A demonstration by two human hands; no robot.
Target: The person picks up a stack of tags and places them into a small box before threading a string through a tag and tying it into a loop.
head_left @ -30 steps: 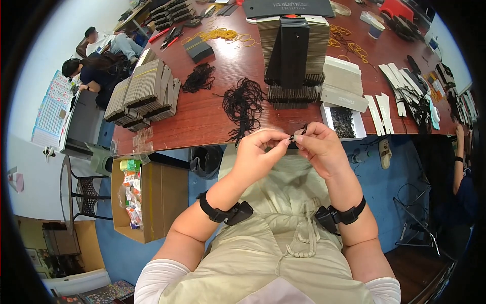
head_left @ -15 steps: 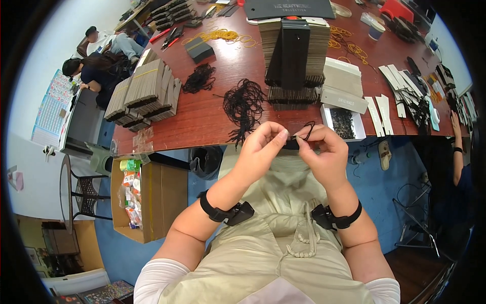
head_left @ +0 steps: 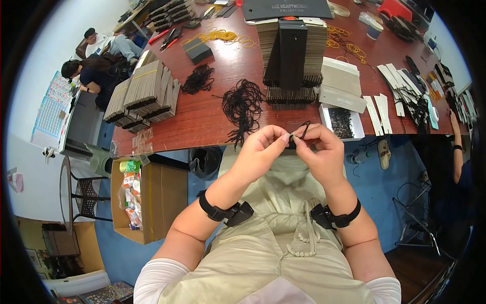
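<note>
At the table's front edge, both hands meet with their thumbs and forefingers nearly touching. My right hand (head_left: 323, 152) pinches a thin black cord (head_left: 306, 128), whose loop stands up above the fingers. My left hand (head_left: 264, 151) is closed in a pinch at the cord's other side. A small dark piece (head_left: 292, 145) shows just below the fingertips, mostly hidden. Beyond the left hand lies a loose tangle of black cords (head_left: 244, 104). Past the hands rises a tall stack of cardboard tags (head_left: 261, 50), with a long black tag (head_left: 292, 55) leaning at its front.
An open white box (head_left: 358, 129) of small black pieces stands right of the stack. Bundled tags (head_left: 147, 86), a smaller cord tangle (head_left: 198, 79) and yellow rubber bands (head_left: 220, 35) lie leftward. White tags (head_left: 378, 115) lie at right, near another person's hand (head_left: 455, 121).
Both hands have drawn slightly closer together at the fingertips, the right shifting a little left. The cord loop has moved left with it and looks narrower.
</note>
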